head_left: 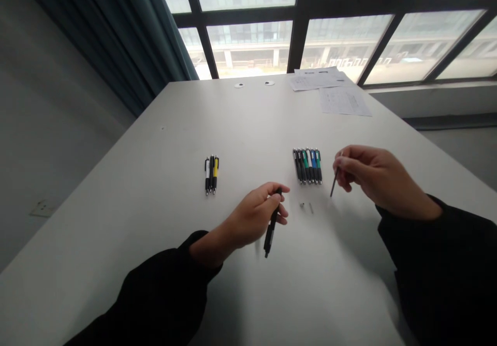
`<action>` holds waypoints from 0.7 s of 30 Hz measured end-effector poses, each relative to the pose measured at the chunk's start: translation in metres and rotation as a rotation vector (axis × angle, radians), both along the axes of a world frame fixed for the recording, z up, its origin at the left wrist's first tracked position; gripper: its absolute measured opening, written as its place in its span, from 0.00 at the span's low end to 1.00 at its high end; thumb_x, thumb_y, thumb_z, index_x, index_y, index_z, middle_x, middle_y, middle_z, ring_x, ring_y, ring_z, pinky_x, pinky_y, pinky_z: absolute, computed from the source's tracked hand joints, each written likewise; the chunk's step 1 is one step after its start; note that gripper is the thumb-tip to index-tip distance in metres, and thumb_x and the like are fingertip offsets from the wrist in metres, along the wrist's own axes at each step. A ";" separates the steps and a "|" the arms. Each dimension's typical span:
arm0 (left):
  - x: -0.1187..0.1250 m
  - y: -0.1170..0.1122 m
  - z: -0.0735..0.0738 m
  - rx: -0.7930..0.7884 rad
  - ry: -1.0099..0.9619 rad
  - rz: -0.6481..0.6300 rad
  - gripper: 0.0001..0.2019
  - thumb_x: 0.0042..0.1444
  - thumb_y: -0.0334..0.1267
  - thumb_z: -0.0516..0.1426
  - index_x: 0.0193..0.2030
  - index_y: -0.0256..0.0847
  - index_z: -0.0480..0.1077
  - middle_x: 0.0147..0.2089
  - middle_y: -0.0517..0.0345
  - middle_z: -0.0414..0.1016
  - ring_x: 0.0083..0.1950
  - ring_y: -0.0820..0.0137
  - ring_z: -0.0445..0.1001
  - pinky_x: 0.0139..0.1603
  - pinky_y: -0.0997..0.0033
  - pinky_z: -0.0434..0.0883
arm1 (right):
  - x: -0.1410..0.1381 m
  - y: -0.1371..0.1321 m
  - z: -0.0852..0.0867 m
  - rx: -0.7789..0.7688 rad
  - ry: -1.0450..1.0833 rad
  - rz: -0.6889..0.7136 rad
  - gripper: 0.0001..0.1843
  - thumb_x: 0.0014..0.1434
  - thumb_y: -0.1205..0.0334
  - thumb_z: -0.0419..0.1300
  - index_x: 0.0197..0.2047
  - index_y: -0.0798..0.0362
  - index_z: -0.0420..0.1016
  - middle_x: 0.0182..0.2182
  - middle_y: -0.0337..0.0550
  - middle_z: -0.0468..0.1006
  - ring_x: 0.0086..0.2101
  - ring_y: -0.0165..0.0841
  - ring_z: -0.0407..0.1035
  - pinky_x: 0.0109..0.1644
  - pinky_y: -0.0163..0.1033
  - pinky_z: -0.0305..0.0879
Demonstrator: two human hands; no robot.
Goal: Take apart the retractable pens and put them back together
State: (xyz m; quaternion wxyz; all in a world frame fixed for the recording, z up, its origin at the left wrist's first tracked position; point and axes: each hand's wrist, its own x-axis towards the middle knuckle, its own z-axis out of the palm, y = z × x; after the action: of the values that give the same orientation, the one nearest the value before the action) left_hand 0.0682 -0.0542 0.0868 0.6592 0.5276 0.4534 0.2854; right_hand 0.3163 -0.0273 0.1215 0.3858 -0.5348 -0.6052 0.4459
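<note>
A white table [155, 206] filled the view from a head-worn camera, with two black sleeves [163, 294] reaching in from the bottom edge. Nearest, the left hand [248, 219] was closed around a black pen barrel [272, 227], thumb and fingers pinching its upper end so that the lower end slanted down towards the table. Just beyond and to the right of it, two tiny loose parts [306, 206] lay on the bare surface, too small to identify. Further right, the right hand [373, 178] was raised above the table, its fingertips pinching a thin dark refill [334, 181] that hung point downward, well apart from the barrel. Judging by these pieces, the pen was in a taken-apart stage, with barrel and refill in separate hands. Bringing them together would call for a steady line-up of the slim refill with the barrel's narrow opening, while keeping the small parts from rolling away. No box, cup or tray held anything; everything lay straight on the table. Behind the hands, a row of pens [307, 166] with black, green, white and blue bodies lay side by side, and a smaller group of three pens [212, 174], white, black and yellow, lay well to the left. At the far edge were printed papers [334, 90] and two small round discs [254, 84]. Beyond stood a dark-framed window [252, 46] and, at left, a teal curtain [128, 41].
</note>
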 end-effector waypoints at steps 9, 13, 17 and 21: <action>0.021 0.017 -0.047 0.246 0.290 -0.014 0.13 0.60 0.40 0.59 0.48 0.34 0.72 0.34 0.56 0.76 0.31 0.73 0.74 0.31 0.73 0.73 | 0.021 -0.024 -0.063 -0.075 -0.754 0.188 0.14 0.60 0.55 0.56 0.26 0.52 0.70 0.24 0.42 0.76 0.25 0.33 0.66 0.32 0.37 0.57; 0.039 0.023 -0.053 0.432 0.444 -0.026 0.13 0.59 0.41 0.59 0.48 0.36 0.71 0.31 0.60 0.75 0.29 0.72 0.72 0.32 0.72 0.69 | 0.034 -0.024 -0.074 -0.026 -0.769 0.169 0.14 0.62 0.55 0.54 0.26 0.51 0.67 0.24 0.42 0.75 0.25 0.32 0.64 0.32 0.38 0.54; 0.060 0.032 -0.055 0.574 0.559 -0.047 0.10 0.60 0.36 0.57 0.47 0.37 0.70 0.26 0.64 0.70 0.26 0.72 0.68 0.31 0.72 0.64 | 0.043 -0.019 -0.080 0.015 -0.741 0.168 0.15 0.63 0.54 0.54 0.26 0.51 0.64 0.23 0.41 0.72 0.24 0.32 0.61 0.32 0.38 0.52; 0.072 0.042 -0.064 0.628 0.611 -0.094 0.06 0.60 0.33 0.55 0.43 0.37 0.69 0.24 0.65 0.66 0.24 0.72 0.65 0.30 0.72 0.60 | 0.055 -0.012 -0.088 0.042 -0.661 0.141 0.19 0.64 0.53 0.53 0.24 0.50 0.60 0.21 0.37 0.67 0.23 0.30 0.57 0.31 0.37 0.52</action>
State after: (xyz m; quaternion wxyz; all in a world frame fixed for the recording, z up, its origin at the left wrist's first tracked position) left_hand 0.1406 -0.0119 0.0232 0.3146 0.7827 0.4943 0.2099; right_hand 0.3712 -0.0390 0.0336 0.1481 -0.5992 -0.7421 0.2614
